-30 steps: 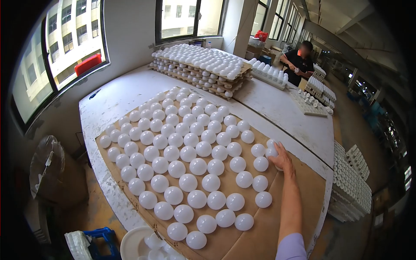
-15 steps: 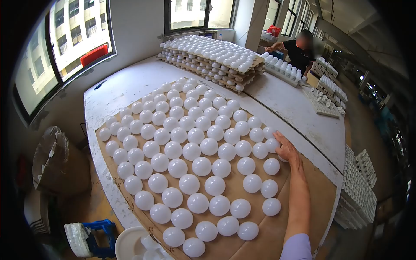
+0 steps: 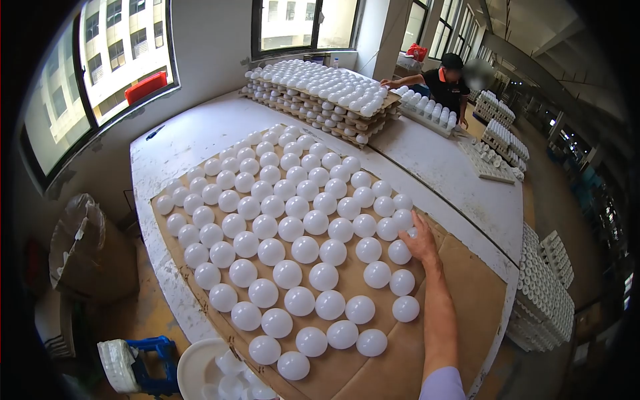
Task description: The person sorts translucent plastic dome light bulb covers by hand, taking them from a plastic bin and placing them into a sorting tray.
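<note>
Many glossy white bulb covers (image 3: pixel 305 250) stand in loose rows on a brown cardboard sheet (image 3: pixel 460 287), domes upward. My right hand (image 3: pixel 423 241) reaches in at the right edge of the rows. Its curled fingers are around a white bulb cover (image 3: pixel 412 232), mostly hidden under the hand. Close beside the fingers are another bulb cover (image 3: pixel 399 252) below and one more (image 3: pixel 403 218) above. My left hand is out of view.
A white tub (image 3: pixel 187 373) with more covers stands at the table's near edge, by a blue stool (image 3: pixel 159 367). Stacked layers of covers (image 3: pixel 320 83) sit at the back. A co-worker (image 3: pixel 445 83) stands beyond, near a tray of white pieces (image 3: pixel 427 113).
My right hand has shifted left and slightly down in view, still at the right edge of the rows. The camera view has moved a little. The co-worker's arm and body have shifted left.
</note>
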`<state>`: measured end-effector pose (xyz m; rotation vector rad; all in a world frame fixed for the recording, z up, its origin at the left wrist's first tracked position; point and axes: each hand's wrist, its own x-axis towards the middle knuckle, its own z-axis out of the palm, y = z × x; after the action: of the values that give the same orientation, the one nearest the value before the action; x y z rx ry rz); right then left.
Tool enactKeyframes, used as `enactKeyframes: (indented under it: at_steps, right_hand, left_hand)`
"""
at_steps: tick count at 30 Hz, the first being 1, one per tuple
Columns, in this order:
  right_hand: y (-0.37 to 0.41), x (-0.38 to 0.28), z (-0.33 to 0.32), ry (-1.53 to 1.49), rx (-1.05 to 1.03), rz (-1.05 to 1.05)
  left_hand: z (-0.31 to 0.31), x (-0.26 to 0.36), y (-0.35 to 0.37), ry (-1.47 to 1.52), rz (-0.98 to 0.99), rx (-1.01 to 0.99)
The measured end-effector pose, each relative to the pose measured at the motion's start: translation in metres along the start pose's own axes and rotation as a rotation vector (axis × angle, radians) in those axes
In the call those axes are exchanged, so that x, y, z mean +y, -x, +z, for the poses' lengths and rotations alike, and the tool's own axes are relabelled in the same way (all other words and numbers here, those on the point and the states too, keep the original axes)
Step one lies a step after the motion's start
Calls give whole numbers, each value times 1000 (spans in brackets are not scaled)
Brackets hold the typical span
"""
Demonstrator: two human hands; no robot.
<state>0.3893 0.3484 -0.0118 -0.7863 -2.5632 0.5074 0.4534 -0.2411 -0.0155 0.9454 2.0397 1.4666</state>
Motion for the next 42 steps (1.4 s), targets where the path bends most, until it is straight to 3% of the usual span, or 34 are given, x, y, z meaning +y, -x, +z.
enactKeyframes:
  at_steps: [2,5,6,8,14,20,22,24,26,28,32,34,35,37,39,40,42]
  right_hand:
    - [12,-3,-1,-3,218,-3]
    - [52,-35,-23,127,234,70]
    - [69,-47,-30,131,221,69]
    - [98,-73,-38,118,-92,81]
    - [121,-85,-20,125,-130,-197]
    - [113,-93,-5,-42,-243,-260]
    - [126,-102,-21,-246,-188,-25]
    - [147,-97,-32,-212,-206,-17]
    - [172,-75,-16,-23,-92,-56]
    - [189,-77,-5,-159,-184,-66]
    - [203,-102,-3,-286,59,-69]
    - [223,-148,-33,-189,229,-37]
    - [237,-171,-37,-202,213,-46]
    - [282,-229,-31,-643,-76,28]
    - [319,-282,-14,-689,-462,-418]
    - [334,-306,1,-524,-510,-584]
    - [359,-325,53,-420,-517,-595]
  left_hand:
    - [-4,6,1,-9,29,-1]
    - [-10,6,8,-28,10,8]
    - [-11,6,11,-22,-2,9]
    - [-12,5,12,-12,23,20]
    - [-13,6,19,44,60,34]
    - [-18,16,24,3,28,34]
    - [-22,17,30,-14,26,41]
    - [-26,13,40,-14,0,56]
    - [-27,3,49,26,9,97]
    - [-26,-3,54,54,26,87]
    - [-31,2,66,140,-42,70]
    - [-38,-3,80,156,-100,134]
    - [-42,-7,85,182,-121,165]
    - [-51,-17,94,203,-233,218]
    - [-65,-12,97,233,-404,269]
    - [-72,-13,98,234,-406,266]
    - [-83,-22,97,417,-472,264]
